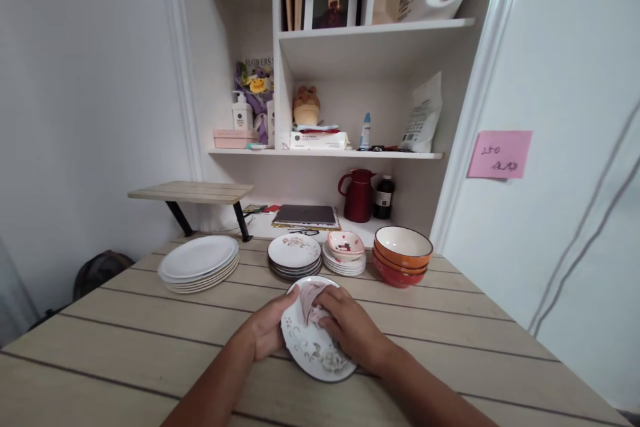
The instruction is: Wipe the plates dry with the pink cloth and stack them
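Observation:
A white plate with a dark rim and a grey flower pattern (307, 350) is tilted above the near part of the table. My left hand (270, 325) grips its left edge, thumb on the upper face and the other fingers hidden beneath. My right hand (350, 325) is closed on a crumpled pale pink cloth (311, 300), pressed to the upper part of the plate. Just beyond the plate stands a stack of similar flowered plates (294, 251). Beside that stack, small white plates (345, 267) carry a pink patterned bowl (346, 244).
Large white plates (199, 259) are stacked at the left, near a small raised wooden shelf (193, 191). Orange and red bowls (403, 255) are nested at the right. Behind are a closed laptop (306, 215), a red jug (358, 196) and a dark bottle (384, 198).

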Demonstrator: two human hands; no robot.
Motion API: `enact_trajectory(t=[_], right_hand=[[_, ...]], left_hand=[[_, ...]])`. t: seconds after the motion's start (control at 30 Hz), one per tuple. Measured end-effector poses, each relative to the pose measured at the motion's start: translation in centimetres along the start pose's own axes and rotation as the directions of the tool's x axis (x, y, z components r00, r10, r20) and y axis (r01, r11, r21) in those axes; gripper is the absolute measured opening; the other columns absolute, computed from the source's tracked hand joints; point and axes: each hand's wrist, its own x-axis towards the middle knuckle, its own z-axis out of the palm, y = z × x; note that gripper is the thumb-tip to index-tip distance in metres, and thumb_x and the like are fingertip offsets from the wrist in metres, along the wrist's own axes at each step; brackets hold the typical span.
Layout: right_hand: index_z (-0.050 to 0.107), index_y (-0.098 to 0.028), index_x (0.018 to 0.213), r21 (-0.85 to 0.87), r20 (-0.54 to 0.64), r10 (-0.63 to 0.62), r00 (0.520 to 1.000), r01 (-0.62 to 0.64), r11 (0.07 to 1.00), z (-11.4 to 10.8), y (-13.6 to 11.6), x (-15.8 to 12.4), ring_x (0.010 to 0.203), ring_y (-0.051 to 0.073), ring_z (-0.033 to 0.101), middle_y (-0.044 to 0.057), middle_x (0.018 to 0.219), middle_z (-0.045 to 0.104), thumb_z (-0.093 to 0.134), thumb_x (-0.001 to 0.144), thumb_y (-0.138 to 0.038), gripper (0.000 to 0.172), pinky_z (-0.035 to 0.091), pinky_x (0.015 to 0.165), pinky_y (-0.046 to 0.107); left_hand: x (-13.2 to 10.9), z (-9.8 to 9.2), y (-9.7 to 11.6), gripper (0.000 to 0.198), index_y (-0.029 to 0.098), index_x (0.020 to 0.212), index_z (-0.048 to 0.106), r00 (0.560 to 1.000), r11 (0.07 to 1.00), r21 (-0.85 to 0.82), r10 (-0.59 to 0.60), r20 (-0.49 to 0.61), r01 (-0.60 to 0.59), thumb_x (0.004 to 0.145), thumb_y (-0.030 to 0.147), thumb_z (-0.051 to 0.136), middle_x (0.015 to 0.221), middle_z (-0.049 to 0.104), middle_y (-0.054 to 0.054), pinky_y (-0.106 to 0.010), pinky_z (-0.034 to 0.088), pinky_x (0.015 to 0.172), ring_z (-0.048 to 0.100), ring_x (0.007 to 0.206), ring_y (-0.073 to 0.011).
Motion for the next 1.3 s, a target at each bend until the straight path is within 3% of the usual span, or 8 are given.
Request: enact_trajectory(t=[0.33,0.47,0.57,0.83,1.07,1.3], right_hand=[[0.058,-0.022,0.105,-0.014,-0.077,0.152,0.985,-0.153,0.988,0.9,-1.3,-1.5,0.108,0.024,0.051,0.008,0.113,0.060,0.049,0.082,-0.010,0.028,0.039,0.097,0.041],[0.059,-0.023,0.105,-0.072,-0.089,0.222,0.971,-0.228,0.971,1.3,-2.1,-0.9,0.109,0.025,0.049,0.008,0.116,0.060,0.047,0.078,-0.005,0.034,0.040,0.095,0.040],[0.058,-0.024,0.105,-0.082,-0.059,0.200,0.978,-0.205,0.975,1.0,-2.2,-0.5,0.113,0.024,0.048,0.007,0.119,0.059,0.047,0.076,-0.004,0.037,0.038,0.097,0.040],[0.056,-0.023,0.098,-0.108,-0.017,0.150,0.989,-0.151,0.983,0.7,-0.6,0.0,0.101,0.024,0.050,0.007,0.109,0.061,0.050,0.080,-0.010,0.023,0.041,0.089,0.041],[0.056,-0.023,0.102,-0.080,-0.059,0.111,0.992,-0.115,0.990,1.0,-0.8,-0.1,0.109,0.024,0.048,0.007,0.117,0.059,0.048,0.079,-0.006,0.029,0.039,0.094,0.041],[0.057,-0.023,0.105,-0.079,-0.117,0.130,0.985,-0.140,0.987,1.7,-0.5,-0.3,0.105,0.024,0.047,0.005,0.114,0.060,0.049,0.081,-0.007,0.030,0.038,0.094,0.040]], left_hand=[[0.7,-0.2,-0.5,0.051,0.010,0.124,0.059,0.999,0.998,-0.049,0.040,0.029,-0.039,0.084,0.041,0.063,0.100,0.074,-0.016,-0.036,0.046,0.088,0.069,0.094,-0.0275],[1.2,-0.6,-0.8,0.051,0.012,0.125,0.058,0.998,0.996,-0.073,0.057,0.031,-0.054,0.083,0.041,0.063,0.100,0.074,-0.016,-0.039,0.046,0.089,0.069,0.094,-0.0291],[1.7,-0.9,-0.9,0.049,0.011,0.122,0.061,0.997,0.994,-0.096,0.052,0.058,-0.046,0.084,0.042,0.061,0.101,0.074,-0.017,-0.040,0.045,0.090,0.068,0.097,-0.0300],[1.8,-0.7,-0.5,0.047,0.012,0.124,0.060,0.995,0.978,-0.210,0.036,0.098,-0.015,0.085,0.037,0.061,0.107,0.072,-0.016,-0.041,0.043,0.095,0.065,0.105,-0.0305],[1.6,-0.8,-0.1,0.052,0.009,0.129,0.056,0.994,0.981,-0.193,-0.018,0.108,0.039,0.085,0.037,0.061,0.109,0.072,-0.017,-0.039,0.043,0.095,0.066,0.104,-0.0297],[1.1,-0.7,0.2,0.053,0.006,0.128,0.056,0.999,0.985,-0.169,-0.002,0.047,0.010,0.085,0.036,0.062,0.108,0.072,-0.016,-0.035,0.044,0.095,0.066,0.104,-0.0276]])
